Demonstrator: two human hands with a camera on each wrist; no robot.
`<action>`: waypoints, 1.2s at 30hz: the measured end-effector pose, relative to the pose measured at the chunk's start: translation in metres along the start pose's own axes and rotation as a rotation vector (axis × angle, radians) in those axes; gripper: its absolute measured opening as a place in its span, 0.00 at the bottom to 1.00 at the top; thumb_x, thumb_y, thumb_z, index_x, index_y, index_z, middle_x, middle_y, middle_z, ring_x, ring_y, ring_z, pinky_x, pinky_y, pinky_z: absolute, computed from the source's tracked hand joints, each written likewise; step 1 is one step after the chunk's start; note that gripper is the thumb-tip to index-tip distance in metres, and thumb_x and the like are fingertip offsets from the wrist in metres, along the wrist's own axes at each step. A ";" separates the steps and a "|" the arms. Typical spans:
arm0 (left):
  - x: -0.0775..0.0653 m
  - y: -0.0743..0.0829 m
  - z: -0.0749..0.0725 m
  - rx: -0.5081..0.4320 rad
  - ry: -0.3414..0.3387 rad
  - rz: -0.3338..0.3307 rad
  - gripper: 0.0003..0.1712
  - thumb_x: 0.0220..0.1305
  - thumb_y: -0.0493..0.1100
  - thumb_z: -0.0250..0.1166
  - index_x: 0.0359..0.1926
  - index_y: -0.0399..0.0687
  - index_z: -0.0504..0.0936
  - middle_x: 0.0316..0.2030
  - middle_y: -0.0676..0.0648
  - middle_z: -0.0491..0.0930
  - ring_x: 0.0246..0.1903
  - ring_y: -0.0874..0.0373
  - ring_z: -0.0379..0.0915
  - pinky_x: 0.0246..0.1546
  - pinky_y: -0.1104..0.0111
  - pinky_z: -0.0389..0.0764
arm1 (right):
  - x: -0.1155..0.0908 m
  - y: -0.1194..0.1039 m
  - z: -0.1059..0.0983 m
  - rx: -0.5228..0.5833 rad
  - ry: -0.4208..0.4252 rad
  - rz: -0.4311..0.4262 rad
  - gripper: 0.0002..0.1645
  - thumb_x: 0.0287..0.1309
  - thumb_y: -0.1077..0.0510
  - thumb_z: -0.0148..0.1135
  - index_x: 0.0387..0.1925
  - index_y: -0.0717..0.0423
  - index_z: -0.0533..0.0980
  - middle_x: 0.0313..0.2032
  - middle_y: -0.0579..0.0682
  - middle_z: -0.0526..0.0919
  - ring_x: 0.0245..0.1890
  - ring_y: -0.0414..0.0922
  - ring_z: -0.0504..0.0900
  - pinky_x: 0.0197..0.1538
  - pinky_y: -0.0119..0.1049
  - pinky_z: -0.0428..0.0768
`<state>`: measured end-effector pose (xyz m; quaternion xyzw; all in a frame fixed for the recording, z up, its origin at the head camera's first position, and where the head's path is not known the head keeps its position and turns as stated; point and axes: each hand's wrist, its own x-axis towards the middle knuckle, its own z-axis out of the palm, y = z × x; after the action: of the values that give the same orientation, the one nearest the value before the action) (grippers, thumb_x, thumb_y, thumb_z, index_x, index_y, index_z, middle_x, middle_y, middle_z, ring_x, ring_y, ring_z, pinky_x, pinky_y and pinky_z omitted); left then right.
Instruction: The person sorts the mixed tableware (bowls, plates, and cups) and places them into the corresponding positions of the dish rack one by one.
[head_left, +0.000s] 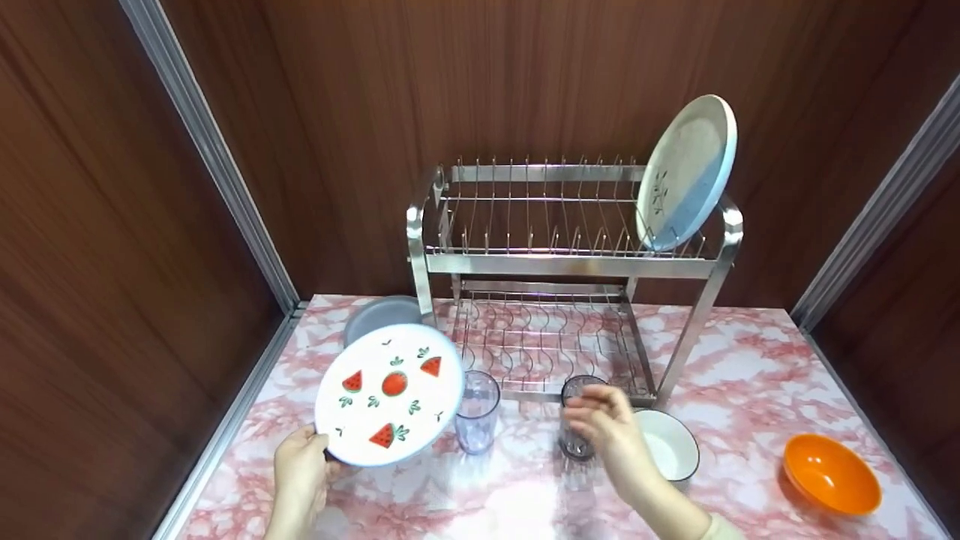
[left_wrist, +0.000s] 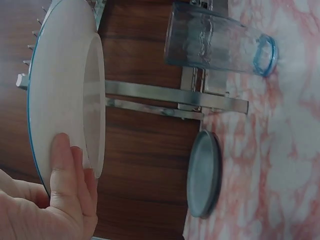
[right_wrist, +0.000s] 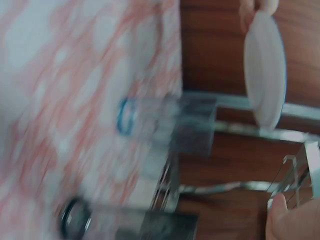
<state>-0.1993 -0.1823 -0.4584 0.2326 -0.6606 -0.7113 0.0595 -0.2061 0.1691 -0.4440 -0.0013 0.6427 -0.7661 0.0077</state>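
Note:
My left hand (head_left: 296, 465) pinches the lower left rim of a white plate (head_left: 367, 405) painted with watermelon slices, thumb on its face and fingers spread underneath. The plate is raised and tilted, its underside and blue edge showing in the left wrist view. My right hand (head_left: 611, 431) hovers with loosely bent fingers and nothing in them, overlapping a dark clear glass (head_left: 576, 446) in the head view. A bluish clear glass (head_left: 477, 420) stands upright just right of the plate. Behind the plate, a grey plate (head_left: 382, 309) lies on the table, partly hidden.
A two-tier metal dish rack (head_left: 570, 266) stands at the back, with a cream and blue plate (head_left: 686, 176) upright at its upper right end. On the marbled table (head_left: 262, 450), a white bowl (head_left: 671, 446) and an orange bowl (head_left: 831, 474) sit to the right. Wooden walls enclose three sides.

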 end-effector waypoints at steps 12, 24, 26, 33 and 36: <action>-0.020 0.007 0.035 0.006 -0.089 0.040 0.23 0.56 0.30 0.41 0.53 0.19 0.61 0.35 0.35 0.74 0.22 0.61 0.74 0.22 0.67 0.79 | -0.017 0.001 0.027 0.163 -0.419 0.187 0.26 0.63 0.55 0.40 0.58 0.62 0.50 0.49 0.54 0.71 0.50 0.48 0.73 0.55 0.37 0.71; -0.036 0.002 0.078 0.013 -0.218 0.087 0.21 0.55 0.29 0.41 0.50 0.20 0.63 0.38 0.30 0.75 0.22 0.59 0.74 0.19 0.64 0.79 | -0.027 0.004 0.020 0.232 -0.431 0.251 0.30 0.64 0.57 0.39 0.59 0.64 0.41 0.45 0.53 0.72 0.39 0.43 0.79 0.47 0.35 0.77; -0.037 0.000 0.084 0.027 -0.242 0.096 0.22 0.55 0.29 0.41 0.51 0.20 0.63 0.40 0.29 0.75 0.22 0.59 0.75 0.20 0.63 0.79 | -0.029 0.004 0.016 0.240 -0.409 0.255 0.31 0.63 0.59 0.40 0.60 0.64 0.39 0.46 0.53 0.73 0.39 0.44 0.80 0.46 0.35 0.78; -0.041 -0.003 0.107 0.073 -0.305 0.131 0.22 0.55 0.29 0.42 0.51 0.22 0.64 0.39 0.30 0.76 0.19 0.60 0.74 0.19 0.65 0.79 | -0.034 0.003 0.000 0.205 -0.268 0.254 0.30 0.57 0.65 0.41 0.58 0.63 0.41 0.44 0.52 0.74 0.38 0.45 0.80 0.44 0.37 0.79; -0.043 -0.003 0.118 0.080 -0.341 0.130 0.23 0.55 0.30 0.43 0.53 0.24 0.63 0.39 0.32 0.76 0.17 0.61 0.72 0.17 0.67 0.78 | -0.036 0.002 -0.009 0.177 -0.206 0.242 0.32 0.54 0.69 0.39 0.59 0.62 0.41 0.44 0.52 0.74 0.38 0.45 0.80 0.42 0.39 0.79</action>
<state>-0.2090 -0.0570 -0.4480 0.0676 -0.7025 -0.7083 -0.0165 -0.1702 0.1781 -0.4468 -0.0018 0.5639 -0.8090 0.1660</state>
